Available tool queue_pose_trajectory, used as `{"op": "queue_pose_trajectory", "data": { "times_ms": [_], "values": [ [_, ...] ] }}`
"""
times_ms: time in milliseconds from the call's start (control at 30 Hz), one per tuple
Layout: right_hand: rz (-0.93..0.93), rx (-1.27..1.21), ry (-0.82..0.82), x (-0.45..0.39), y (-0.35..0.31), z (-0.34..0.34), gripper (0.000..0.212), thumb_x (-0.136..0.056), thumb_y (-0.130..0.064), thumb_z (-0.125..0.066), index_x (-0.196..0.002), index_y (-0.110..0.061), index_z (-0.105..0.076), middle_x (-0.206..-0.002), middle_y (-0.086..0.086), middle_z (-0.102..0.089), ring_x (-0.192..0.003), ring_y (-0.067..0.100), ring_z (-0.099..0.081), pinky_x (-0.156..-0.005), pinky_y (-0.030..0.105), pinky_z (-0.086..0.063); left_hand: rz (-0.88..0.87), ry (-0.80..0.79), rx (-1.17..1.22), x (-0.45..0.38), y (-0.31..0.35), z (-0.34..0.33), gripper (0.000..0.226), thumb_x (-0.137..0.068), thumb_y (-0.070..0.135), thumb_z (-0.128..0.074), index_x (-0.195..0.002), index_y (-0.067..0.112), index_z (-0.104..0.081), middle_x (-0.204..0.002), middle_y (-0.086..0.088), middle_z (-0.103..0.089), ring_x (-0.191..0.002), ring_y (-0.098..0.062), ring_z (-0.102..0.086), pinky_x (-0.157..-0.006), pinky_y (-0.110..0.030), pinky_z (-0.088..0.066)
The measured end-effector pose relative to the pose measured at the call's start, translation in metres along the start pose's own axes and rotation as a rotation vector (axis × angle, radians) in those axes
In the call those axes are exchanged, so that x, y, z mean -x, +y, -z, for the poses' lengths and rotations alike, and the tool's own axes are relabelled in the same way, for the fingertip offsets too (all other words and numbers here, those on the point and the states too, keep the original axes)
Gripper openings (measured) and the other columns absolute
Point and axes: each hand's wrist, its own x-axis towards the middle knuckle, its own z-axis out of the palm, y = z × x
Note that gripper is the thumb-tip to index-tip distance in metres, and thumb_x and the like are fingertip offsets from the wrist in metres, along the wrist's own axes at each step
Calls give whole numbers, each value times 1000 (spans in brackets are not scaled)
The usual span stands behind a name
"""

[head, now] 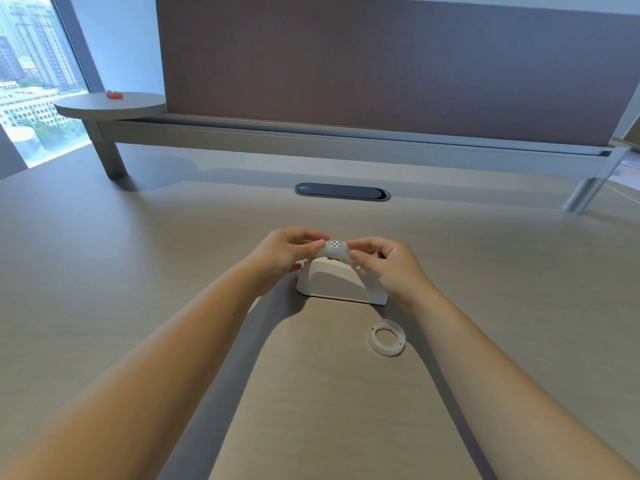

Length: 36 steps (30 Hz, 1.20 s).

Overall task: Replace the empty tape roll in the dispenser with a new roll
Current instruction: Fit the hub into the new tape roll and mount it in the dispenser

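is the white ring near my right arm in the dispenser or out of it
Out. The white ring lies flat on the desk, apart from the dispenser, on the near side of it; neither hand touches it.

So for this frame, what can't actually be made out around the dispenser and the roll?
- Head view: how far the roll sits into the dispenser; the left hand and right hand cover both its ends.
- The dispenser's cutter end is hidden behind the right hand.
- The pattern on the roll's hub is too small to read.
- The red thing on the round shelf is too small to identify.
- Whether the ring on the desk is the empty core.
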Motion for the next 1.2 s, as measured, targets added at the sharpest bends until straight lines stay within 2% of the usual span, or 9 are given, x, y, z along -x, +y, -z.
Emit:
{"op": "queue_pose_trajectory", "data": {
  "times_ms": [100, 267, 400, 533, 700, 867, 1033, 1133, 1200],
  "values": [
    [3, 2, 12, 0, 1, 0, 21, -84, -15, -54, -101, -11, -65, -88, 1, -57, -72, 4, -46, -63, 16, -38, 7, 18, 14, 0, -1, -3, 27, -86, 16, -49, -111, 7, -56, -85, 2, -56, -80, -10, -52, -73, -22, -45],
    [11, -55, 2, -2, -3, 0, 23, -84, -16, -54, -101, -7, -65, -81, -3, -59, -70, 2, -50, -52, 1, -39, -11, 15, -11, 0, 0, -5, 15, -86, 19, -49, -99, 13, -54, -84, 1, -55, -81, -15, -51, -73, -23, -44],
    [26, -4, 54, -2, -7, -6, 20, -81, -22, -58, -94, -9, -68, -79, -2, -61, -75, 13, -53, -62, 18, -42, -43, 45, -12, 2, -2, -7, 14, -85, 20, -51, -97, 13, -56, -81, 1, -55, -73, -10, -50, -68, -22, -41],
    [65, 110, 125, -1, -12, -8, 19, -79, -20, -60, -91, -8, -70, -79, 1, -61, -67, 4, -50, -59, 18, -40, -51, 70, -21, 2, -2, -9, 19, -85, 22, -52, -100, 11, -57, -80, 3, -56, -72, -9, -50, -67, -22, -41],
    [36, 98, 157, -4, -22, -6, 16, -79, -17, -60, -81, -4, -70, -71, 1, -61, -68, 12, -53, -63, 24, -43, -50, 56, -54, 6, -3, -9, 27, -85, 30, -49, -106, 14, -54, -90, 3, -57, -91, -15, -52, -72, -22, -43],
    [-111, 266, 100, -14, -21, -1, 29, -79, -24, -52, -51, -18, -47, -61, 0, -50, -84, 29, -53, -84, 45, -43, -53, 42, -115, 9, -3, -9, 38, -81, 29, -55, -116, 15, -50, -107, -2, -51, -97, -16, -49, -72, -21, -44],
    [-177, 306, -7, -12, -26, 1, 40, -74, -45, -60, -55, -16, -41, -66, 3, -47, -76, 24, -48, -77, 42, -39, -71, 24, -144, 10, -3, -9, 43, -77, 24, -63, -116, 14, -49, -109, -5, -52, -101, -22, -52, -85, -32, -46],
    [-189, 294, 16, -12, -25, -1, 37, -73, -42, -63, -58, -16, -42, -64, 0, -46, -74, 21, -48, -74, 40, -40, -86, 25, -227, 11, -5, -10, 49, -73, 23, -67, -117, 16, -46, -108, -2, -49, -101, -21, -49, -85, -32, -44],
    [-174, 235, 79, -11, -26, 4, 40, -76, -34, -63, -54, -17, -35, -57, 0, -37, -59, 18, -38, -62, 34, -34, -95, 39, -265, 11, -6, -11, 51, -72, 22, -68, -117, 17, -45, -108, -1, -47, -101, -20, -47, -85, -32, -43]
  ]
}}
